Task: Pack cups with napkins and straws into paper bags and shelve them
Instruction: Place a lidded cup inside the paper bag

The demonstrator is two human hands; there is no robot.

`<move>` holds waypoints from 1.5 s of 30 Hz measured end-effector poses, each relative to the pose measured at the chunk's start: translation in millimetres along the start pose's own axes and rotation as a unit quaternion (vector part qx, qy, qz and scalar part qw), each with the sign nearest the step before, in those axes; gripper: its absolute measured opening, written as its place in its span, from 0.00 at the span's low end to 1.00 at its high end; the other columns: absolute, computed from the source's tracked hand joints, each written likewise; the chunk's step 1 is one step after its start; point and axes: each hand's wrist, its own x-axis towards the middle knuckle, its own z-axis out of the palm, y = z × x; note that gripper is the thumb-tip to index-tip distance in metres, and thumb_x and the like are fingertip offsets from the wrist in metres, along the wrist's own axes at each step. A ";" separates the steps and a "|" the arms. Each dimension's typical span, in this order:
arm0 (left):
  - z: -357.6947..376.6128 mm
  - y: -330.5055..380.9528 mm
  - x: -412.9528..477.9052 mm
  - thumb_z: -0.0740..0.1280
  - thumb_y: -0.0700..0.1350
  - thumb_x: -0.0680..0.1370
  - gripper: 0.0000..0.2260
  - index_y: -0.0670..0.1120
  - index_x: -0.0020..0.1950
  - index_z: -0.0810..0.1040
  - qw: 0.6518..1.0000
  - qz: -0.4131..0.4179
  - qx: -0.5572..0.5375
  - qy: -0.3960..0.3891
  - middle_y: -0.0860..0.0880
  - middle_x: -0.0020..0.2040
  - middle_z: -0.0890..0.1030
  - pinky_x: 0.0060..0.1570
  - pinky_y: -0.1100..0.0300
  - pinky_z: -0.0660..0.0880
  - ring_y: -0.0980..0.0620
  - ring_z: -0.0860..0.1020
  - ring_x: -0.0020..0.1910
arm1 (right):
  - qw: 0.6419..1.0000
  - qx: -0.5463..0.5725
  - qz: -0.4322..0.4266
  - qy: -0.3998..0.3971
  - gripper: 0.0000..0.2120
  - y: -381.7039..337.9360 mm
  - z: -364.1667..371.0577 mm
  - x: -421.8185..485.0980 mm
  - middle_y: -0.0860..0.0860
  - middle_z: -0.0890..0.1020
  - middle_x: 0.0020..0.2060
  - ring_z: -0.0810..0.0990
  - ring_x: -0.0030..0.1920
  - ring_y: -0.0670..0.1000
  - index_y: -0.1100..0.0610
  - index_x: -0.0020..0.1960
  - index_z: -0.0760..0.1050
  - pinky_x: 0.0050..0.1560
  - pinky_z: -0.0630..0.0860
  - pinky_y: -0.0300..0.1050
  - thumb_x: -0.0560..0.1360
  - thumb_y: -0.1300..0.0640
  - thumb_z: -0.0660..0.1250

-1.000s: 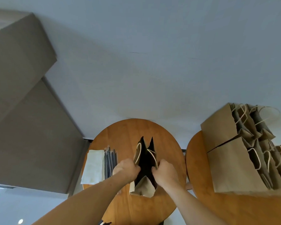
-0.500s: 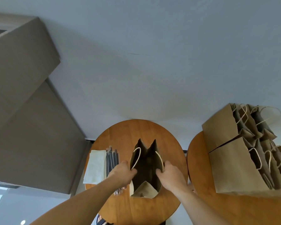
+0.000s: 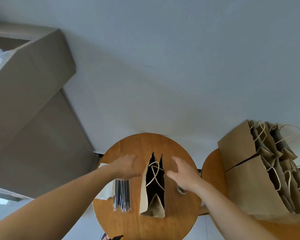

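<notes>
Already done: one paper bag (image 3: 152, 189) stands opened at the centre of the round worktop (image 3: 145, 226), lower middle of the frame. Its cord handles cross the dark mouth, and it cannot be told whether anything lies inside.
Left hand (image 3: 126, 166): fingers straight and empty, over the far end of the straws (image 3: 122, 194) and napkins (image 3: 105, 191), just left of the bag.
Right hand (image 3: 182, 172): fingers loosely spread, holding nothing, just right of the bag and apart from it.
Supplies: spare bags (image 3: 253, 179) are stacked on a second worktop (image 3: 213, 179) at the right edge. A cardboard box (image 3: 29, 80) at upper left shows clear plastic, possibly cups.
Left to do: by judgement nearly everything remains, namely cup, napkin and straw into this bag, then shelving. No shelf is in view.
</notes>
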 end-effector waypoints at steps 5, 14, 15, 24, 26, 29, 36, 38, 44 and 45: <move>-67.4 20.4 -14.8 0.65 0.57 0.76 0.33 0.50 0.78 0.59 0.988 0.003 0.108 0.111 0.46 0.75 0.66 0.69 0.48 0.68 0.45 0.65 0.72 | 0.993 -0.076 -0.079 0.041 0.29 -58.3 -35.1 9.6 0.50 0.61 0.77 0.60 0.76 0.52 0.52 0.79 0.56 0.75 0.61 0.51 0.81 0.47 0.60; -212.7 -6.3 -101.4 0.64 0.57 0.78 0.33 0.49 0.79 0.57 0.949 -0.043 0.094 0.298 0.47 0.78 0.62 0.72 0.49 0.62 0.45 0.61 0.76 | 0.958 -0.136 -0.241 0.078 0.29 -212.4 -79.6 35.2 0.51 0.63 0.75 0.63 0.74 0.52 0.55 0.77 0.60 0.73 0.62 0.49 0.80 0.45 0.61; -223.8 -16.4 -114.8 0.64 0.56 0.78 0.32 0.49 0.79 0.57 0.944 -0.056 0.089 0.314 0.48 0.77 0.62 0.72 0.49 0.62 0.45 0.61 0.76 | 0.952 -0.141 -0.259 0.080 0.29 -232.4 -80.8 35.5 0.51 0.64 0.75 0.64 0.73 0.52 0.55 0.77 0.60 0.72 0.62 0.49 0.80 0.45 0.61; -274.3 -125.7 -225.7 0.66 0.54 0.76 0.30 0.50 0.77 0.63 0.893 -0.182 0.049 0.409 0.47 0.74 0.67 0.66 0.48 0.66 0.44 0.65 0.72 | 0.893 -0.178 -0.404 0.085 0.27 -394.9 -47.3 23.7 0.52 0.67 0.73 0.65 0.72 0.53 0.55 0.74 0.65 0.71 0.64 0.49 0.79 0.47 0.64; -279.3 -151.6 -246.6 0.67 0.54 0.77 0.30 0.50 0.77 0.62 0.882 -0.206 0.030 0.423 0.48 0.75 0.66 0.67 0.48 0.65 0.44 0.63 0.74 | 0.883 -0.181 -0.426 0.081 0.27 -426.2 -32.0 19.9 0.51 0.68 0.73 0.66 0.72 0.53 0.54 0.74 0.66 0.71 0.65 0.50 0.78 0.46 0.64; -281.3 -191.0 -274.9 0.66 0.53 0.77 0.30 0.50 0.77 0.62 0.868 -0.241 0.004 0.434 0.49 0.76 0.65 0.67 0.48 0.66 0.45 0.61 0.75 | 0.865 -0.193 -0.458 0.069 0.27 -471.3 -6.6 14.7 0.52 0.68 0.73 0.65 0.72 0.53 0.53 0.74 0.66 0.70 0.66 0.51 0.78 0.45 0.64; -273.1 -270.5 -320.2 0.67 0.56 0.77 0.32 0.50 0.78 0.60 0.850 -0.306 -0.020 0.428 0.49 0.77 0.63 0.69 0.47 0.66 0.46 0.60 0.75 | 0.834 -0.221 -0.505 0.010 0.28 -557.3 51.6 8.5 0.51 0.68 0.72 0.67 0.70 0.53 0.53 0.74 0.65 0.68 0.66 0.49 0.77 0.46 0.65; -269.7 -285.9 -327.3 0.67 0.56 0.77 0.32 0.50 0.78 0.61 0.849 -0.311 -0.024 0.427 0.49 0.77 0.63 0.70 0.48 0.65 0.46 0.60 0.75 | 0.827 -0.246 -0.505 0.002 0.29 -575.9 67.3 11.8 0.51 0.68 0.72 0.66 0.71 0.53 0.53 0.75 0.64 0.68 0.66 0.50 0.77 0.44 0.65; -263.0 -322.1 -342.1 0.68 0.54 0.76 0.33 0.50 0.78 0.60 0.850 -0.324 -0.032 0.414 0.49 0.77 0.63 0.71 0.49 0.64 0.46 0.60 0.75 | 0.811 -0.296 -0.504 -0.028 0.41 -615.4 106.6 20.0 0.49 0.65 0.73 0.63 0.73 0.52 0.51 0.77 0.59 0.68 0.68 0.51 0.70 0.40 0.71; -261.8 -326.0 -343.3 0.68 0.54 0.76 0.33 0.50 0.78 0.60 0.850 -0.326 -0.032 0.412 0.49 0.76 0.63 0.71 0.49 0.65 0.46 0.60 0.75 | 0.806 -0.314 -0.500 -0.034 0.43 -620.5 111.6 21.3 0.49 0.64 0.73 0.63 0.73 0.52 0.51 0.77 0.58 0.68 0.69 0.52 0.69 0.39 0.72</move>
